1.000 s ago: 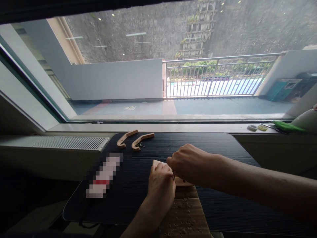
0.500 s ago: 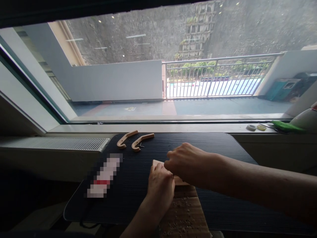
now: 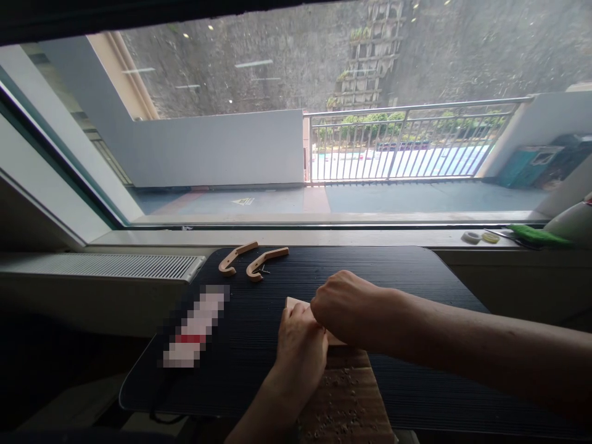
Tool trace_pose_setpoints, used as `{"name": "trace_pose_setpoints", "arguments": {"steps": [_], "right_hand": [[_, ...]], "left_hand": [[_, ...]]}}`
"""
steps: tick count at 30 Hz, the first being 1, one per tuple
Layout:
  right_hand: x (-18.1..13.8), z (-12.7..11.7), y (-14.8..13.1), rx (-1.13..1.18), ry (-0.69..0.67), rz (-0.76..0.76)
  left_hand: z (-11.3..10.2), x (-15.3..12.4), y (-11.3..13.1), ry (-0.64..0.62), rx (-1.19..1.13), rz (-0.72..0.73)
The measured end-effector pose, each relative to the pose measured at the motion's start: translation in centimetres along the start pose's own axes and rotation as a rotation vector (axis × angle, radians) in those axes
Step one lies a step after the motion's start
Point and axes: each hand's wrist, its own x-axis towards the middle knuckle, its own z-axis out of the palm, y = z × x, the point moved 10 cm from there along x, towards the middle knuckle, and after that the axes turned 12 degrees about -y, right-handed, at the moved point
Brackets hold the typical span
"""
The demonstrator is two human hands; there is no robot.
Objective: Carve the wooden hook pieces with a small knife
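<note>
A pale wooden board [image 3: 338, 338] lies on a strip of brown cardboard [image 3: 354, 388], mostly covered by my hands. My left hand [image 3: 303, 339] presses down on it, fingers curled over its left part. Above the board, my right hand [image 3: 345, 302] is closed in a fist against the left hand's knuckles; whatever it grips is hidden. Small shavings or bits are scattered over the cardboard. Two wooden hooks, a left one [image 3: 237, 257] and a right one [image 3: 266, 262], rest at the table's back left, with small screws [image 3: 265, 269] by the right one.
The dark table [image 3: 240, 351] stands against a windowsill [image 3: 324, 238]. A blurred-out pinkish item [image 3: 203, 320] lies on its left side. Tape rolls [image 3: 472, 237] and a green object [image 3: 539, 234] sit on the sill at right. A white radiator cover [image 3: 102, 268] adjoins the table's left.
My right fist has turned slightly at the wrist and shifted a little to the right and down. My left hand stays on the board. The view has moved very slightly.
</note>
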Motion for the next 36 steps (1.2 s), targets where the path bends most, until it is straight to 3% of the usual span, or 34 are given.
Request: {"name": "trace_pose_setpoints", "arguments": {"steps": [9,22,28,32,36], "right_hand": [[-1.0,-1.0,0.0,-0.072,-0.005,0.011],[-0.2,-0.5,0.2,-0.019,0.098,-0.033],[-0.7,0.0,0.7,-0.032,0.002,0.007],[-1.2,-0.5,1.1,-0.036,0.024,0.064],[-0.9,-0.7,0.3,-0.087,0.036,0.025]], "left_hand": [[0.0,-0.1,0.2,-0.018,0.049,-0.017],[-0.2,-0.1,0.3,0.014,0.024,0.025],[-0.3,0.0,0.6,0.012,0.056,0.029],[0.0,0.0,0.5,-0.001,0.071,0.024],[0.0,-0.1,0.4,0.012,0.071,0.019]]}}
